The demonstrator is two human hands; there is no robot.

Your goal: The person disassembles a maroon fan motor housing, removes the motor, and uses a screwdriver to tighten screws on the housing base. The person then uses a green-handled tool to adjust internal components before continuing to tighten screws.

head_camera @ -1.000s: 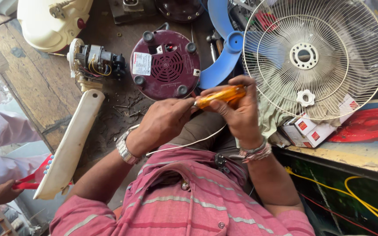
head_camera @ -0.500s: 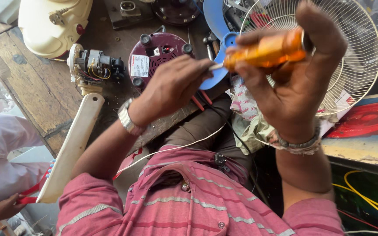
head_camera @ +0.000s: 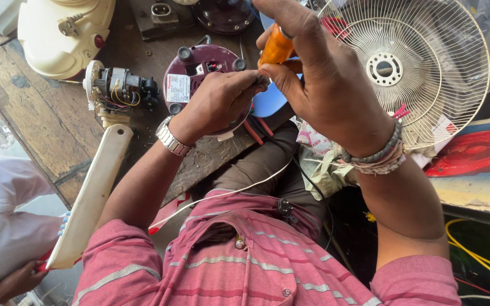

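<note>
1. At the far left edge, a white-clothed co-worker's hand (head_camera: 15, 280) is seen low down, next to the end of a long cream plastic panel (head_camera: 89, 198) that slants up toward the table (head_camera: 35, 113).
2. Further along the table, a cream fan housing (head_camera: 63, 34) is found at the top, with a bare small motor (head_camera: 121, 90) and its coloured wires just below it.
3. Right of the motor, a maroon round motor cover (head_camera: 191, 76) lies flat, partly hidden by the left hand (head_camera: 219, 105), whose fingers are pinched shut on the metal tip of the orange screwdriver (head_camera: 276, 48).
4. The orange handle is clenched in the right hand (head_camera: 324, 93), raised above the cover and not touching it.
5. The step in hand is judged to be a setting or checking of the tool's tip; a steady lowering of the tip onto a fastener would be called for next.
6. At the right, a cream wire fan guard (head_camera: 426, 68) lies tilted, with a red disc-shaped part (head_camera: 472, 150) beside it.
</note>
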